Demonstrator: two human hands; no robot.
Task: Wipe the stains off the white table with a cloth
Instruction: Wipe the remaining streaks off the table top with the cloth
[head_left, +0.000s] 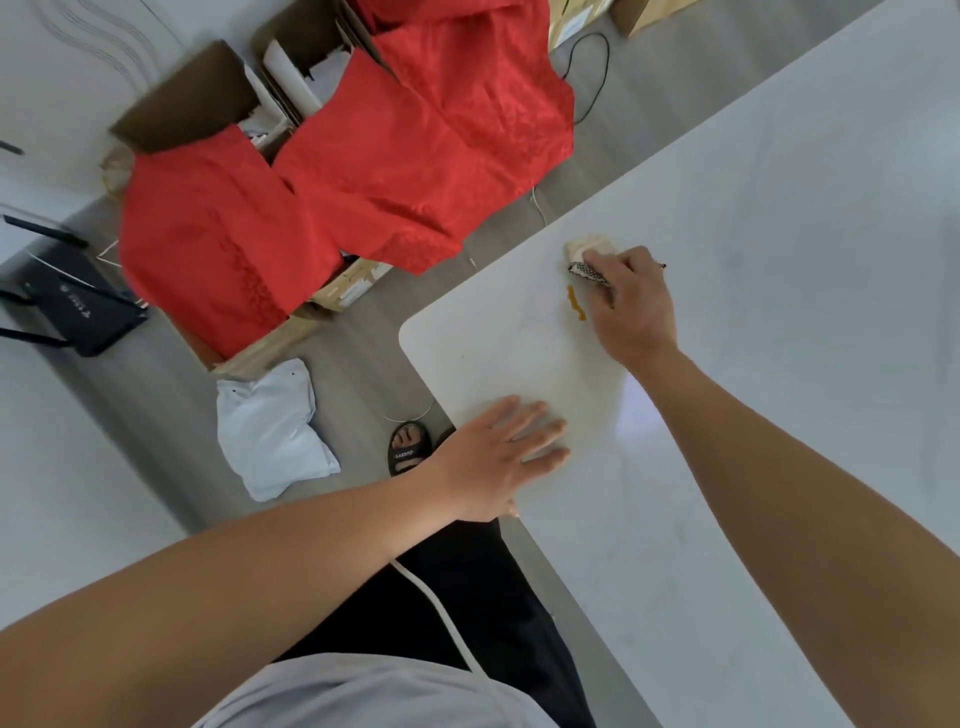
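Note:
The white table (779, 234) fills the right side of the head view, with its rounded corner near the middle. A yellow-orange stain (574, 302) streaks the tabletop just left of my right hand (631, 304). That hand presses a small beige cloth (589, 248) with a dark patterned edge onto the table; most of the cloth is hidden under the fingers. A faint yellowish smear spreads between the two hands. My left hand (501, 449) lies flat with fingers spread on the table near its corner, holding nothing.
Red fabric (353, 156) drapes over open cardboard boxes on the grey floor beyond the table's left edge. A white bag (270, 431) and a black router (72, 306) lie on the floor. My sandalled foot (409, 448) shows beside the table corner.

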